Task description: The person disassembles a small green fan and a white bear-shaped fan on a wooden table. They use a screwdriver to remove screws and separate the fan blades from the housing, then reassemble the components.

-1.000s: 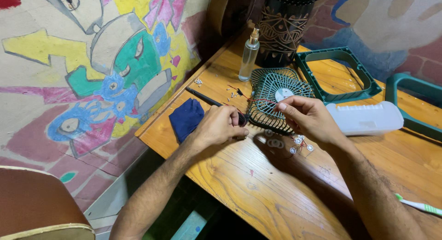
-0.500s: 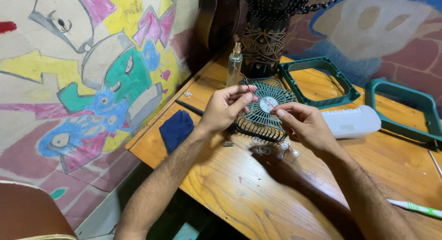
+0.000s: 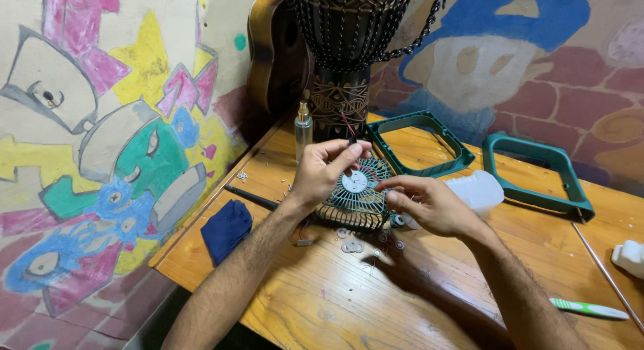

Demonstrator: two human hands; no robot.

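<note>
While the fan grille (image 3: 354,197) stands tilted on the wooden table (image 3: 429,289), the left hand (image 3: 324,169) grips its upper edge, fingers pinched on a thin red wire (image 3: 347,128). The right hand (image 3: 424,204) holds the grille's right side, fingertips near the white hub (image 3: 353,182). Small washers (image 3: 349,242) lie just below. A blue cloth (image 3: 226,227) is to the left, a green toothbrush (image 3: 589,309) well apart to the right.

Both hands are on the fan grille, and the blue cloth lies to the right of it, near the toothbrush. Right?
Not quite. The head view shows the blue cloth left of the fan grille, by the table edge. Both the left hand and right hand are on the grille.
</note>
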